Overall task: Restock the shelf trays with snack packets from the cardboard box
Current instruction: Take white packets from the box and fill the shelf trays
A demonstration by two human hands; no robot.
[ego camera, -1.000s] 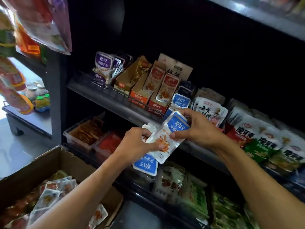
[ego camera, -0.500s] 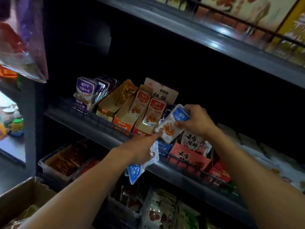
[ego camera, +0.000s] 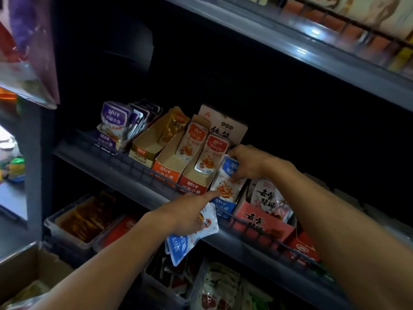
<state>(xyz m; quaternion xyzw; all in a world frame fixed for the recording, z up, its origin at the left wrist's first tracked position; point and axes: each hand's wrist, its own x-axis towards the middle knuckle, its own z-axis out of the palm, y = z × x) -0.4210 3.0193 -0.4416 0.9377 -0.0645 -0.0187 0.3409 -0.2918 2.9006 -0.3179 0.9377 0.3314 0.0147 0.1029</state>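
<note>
At the blue tray, right hand grips 1 packet; left hand clutches spare packets.

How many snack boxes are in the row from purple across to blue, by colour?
Purple box: 1
Gold box: 1
Orange box: 1
Red box: 1
Blue box: 1
Total: 5

We stand in a small shop. Dark metal shelves with wire front rails carry open display trays of printed snack packets left of our right-hand grip, more bagged snacks fill the shelf below it, and a cardboard box sits lower left.
</note>
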